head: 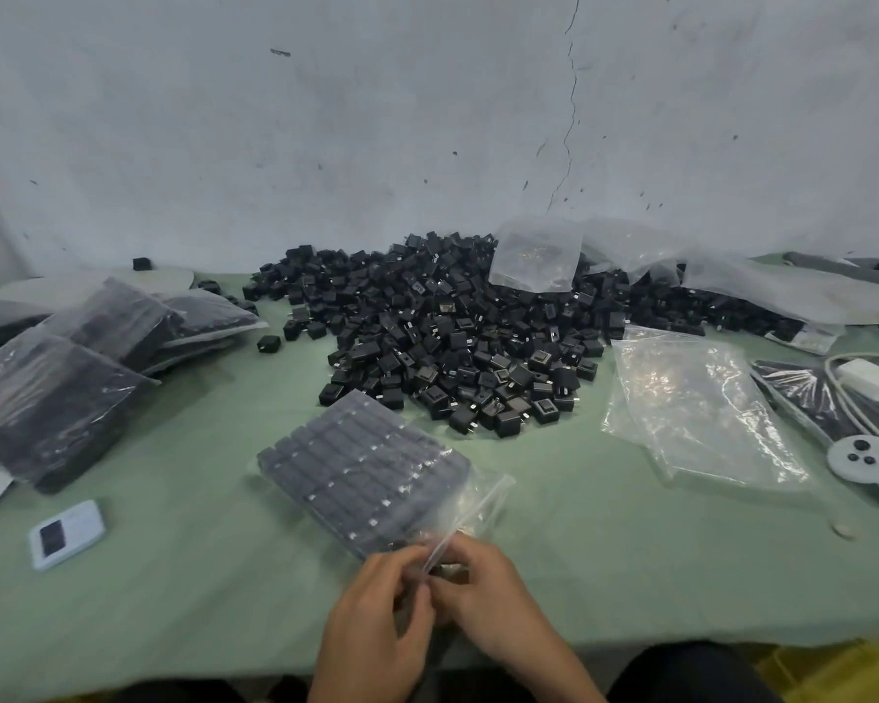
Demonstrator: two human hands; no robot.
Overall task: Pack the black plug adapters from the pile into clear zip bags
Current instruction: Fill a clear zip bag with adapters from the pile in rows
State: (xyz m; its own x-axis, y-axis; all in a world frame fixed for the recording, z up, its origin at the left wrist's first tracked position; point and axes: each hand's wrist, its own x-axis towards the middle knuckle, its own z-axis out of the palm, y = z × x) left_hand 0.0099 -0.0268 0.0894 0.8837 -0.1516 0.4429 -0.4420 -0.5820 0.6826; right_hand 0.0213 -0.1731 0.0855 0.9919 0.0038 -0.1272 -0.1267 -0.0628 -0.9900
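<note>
As our left hand (371, 616) and right hand (483, 586) have each grip clamped on the mouth of the full zip bag (361, 469), near the front edge of the surface (173, 575), we should press both lips together and slide evenly along the seal.

One adapter pile (452, 322), perhaps six filled zip bags (361, 469) (left ones overlapping, blurred).

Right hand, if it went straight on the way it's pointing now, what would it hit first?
Probably the filled zip bag: the right hand points forward-left at it and pinches its mouth alongside the left hand. Depth is unclear from one view.
</note>
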